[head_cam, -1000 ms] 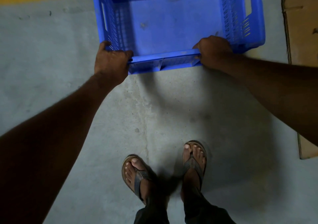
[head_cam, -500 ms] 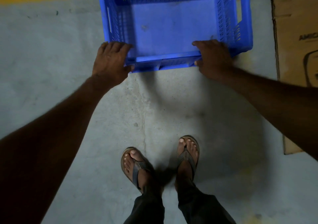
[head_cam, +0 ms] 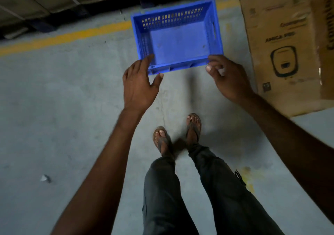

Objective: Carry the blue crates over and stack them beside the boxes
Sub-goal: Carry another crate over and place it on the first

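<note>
1 concrete floor (head_cam: 63, 108) w/ 1 yellow line (head_cam: 72, 36) across it. 1 printed cardboard box (head_cam: 289, 54) at right. 1 blue crate (head_cam: 171, 20), empty, sits upright on the floor just left of that box, far end over the line. 2 hands at its near wall: left hand (head_cam: 139, 86) spread wide at the near-left corner, gripping nothing; right hand (head_cam: 229, 79) loosely curled at the near-right corner, nothing held. Contact w/ rim: can't tell. 2 sandals (head_cam: 160, 140). 1 paper scrap (head_cam: 45, 177).

Box (head_cam: 289, 50) cut by right edge, smaller print blurred; left hand (head_cam: 139, 88) hides crate (head_cam: 179, 43) corner; right hand (head_cam: 229, 79) smeared; floor scrap (head_cam: 45, 178) too small to identify.
</note>
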Tool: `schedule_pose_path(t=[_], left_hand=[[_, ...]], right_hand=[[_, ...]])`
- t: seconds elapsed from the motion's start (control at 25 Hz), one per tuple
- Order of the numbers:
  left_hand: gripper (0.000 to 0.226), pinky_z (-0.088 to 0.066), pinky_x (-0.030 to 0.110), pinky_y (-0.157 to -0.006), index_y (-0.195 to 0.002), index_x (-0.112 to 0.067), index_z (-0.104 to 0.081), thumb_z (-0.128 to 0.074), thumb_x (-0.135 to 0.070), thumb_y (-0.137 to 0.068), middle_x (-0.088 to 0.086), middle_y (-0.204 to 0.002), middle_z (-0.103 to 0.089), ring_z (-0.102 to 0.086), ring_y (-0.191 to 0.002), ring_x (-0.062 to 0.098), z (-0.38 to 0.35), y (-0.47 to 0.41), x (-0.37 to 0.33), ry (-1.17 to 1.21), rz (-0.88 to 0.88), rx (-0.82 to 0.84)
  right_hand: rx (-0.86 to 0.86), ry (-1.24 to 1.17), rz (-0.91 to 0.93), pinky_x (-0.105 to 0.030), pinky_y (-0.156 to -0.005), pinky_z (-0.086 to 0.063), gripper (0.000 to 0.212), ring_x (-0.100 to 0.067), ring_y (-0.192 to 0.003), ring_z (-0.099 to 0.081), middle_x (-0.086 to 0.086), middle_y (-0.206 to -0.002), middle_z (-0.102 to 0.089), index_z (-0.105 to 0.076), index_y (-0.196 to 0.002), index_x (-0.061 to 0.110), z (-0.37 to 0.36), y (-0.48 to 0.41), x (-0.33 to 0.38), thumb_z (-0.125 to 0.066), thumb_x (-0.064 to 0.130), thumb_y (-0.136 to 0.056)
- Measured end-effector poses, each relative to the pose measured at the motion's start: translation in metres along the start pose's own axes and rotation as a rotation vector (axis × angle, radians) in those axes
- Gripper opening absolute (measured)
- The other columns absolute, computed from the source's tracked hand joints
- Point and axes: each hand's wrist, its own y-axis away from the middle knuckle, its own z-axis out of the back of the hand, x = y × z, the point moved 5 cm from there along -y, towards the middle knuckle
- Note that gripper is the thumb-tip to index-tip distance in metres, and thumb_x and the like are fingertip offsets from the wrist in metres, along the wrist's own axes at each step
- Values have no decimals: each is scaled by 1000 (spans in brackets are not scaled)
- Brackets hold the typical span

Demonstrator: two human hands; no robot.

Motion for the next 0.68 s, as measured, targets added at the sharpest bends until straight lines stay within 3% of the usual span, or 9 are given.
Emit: schedule_pose_path(t=[0.16,0.28,0.48,0.68], left_hand=[[49,-39,43,-106,-135,-26,-55,-61,-45,-90,-3,-129,-63,-55,-124,24,68,81,-69,14,-51,53],[50,-39,42,-107,-135,-27,-55,-60,-47,-90,-4,-131,-63,-56,-123,23,106,139,-115,26,-149,88],[53,-37,42,-108,-140,-27,-50,-60,-48,-92,-2,-133,-60,-53,-124,23,165,238,-188,-19,-437,124],[57,-31,43,-113,-146,-24,-44,-57,-48,-95,-1,-141,-54,-42,-138,23,186,338,-265,-90,-786,159]], right_hand=[[-2,-71,-9,-30,-85,-50,36,-10,-100,-67,8,-109,-72,-59,-130,26,56,104,56,-60,38,-96],[-35,-108,-12,-33,-90,-52,40,-6,-103,-65,10,-113,-70,-56,-133,30,96,179,97,-60,42,-95],[-228,6,21,-34,-93,-51,47,-7,-112,-59,12,-121,-65,-49,-140,33,151,329,148,-53,52,-97],[-444,236,-62,-37,-102,-44,50,-20,-122,-53,3,-135,-61,-51,-141,22,182,493,148,-52,49,-99]])
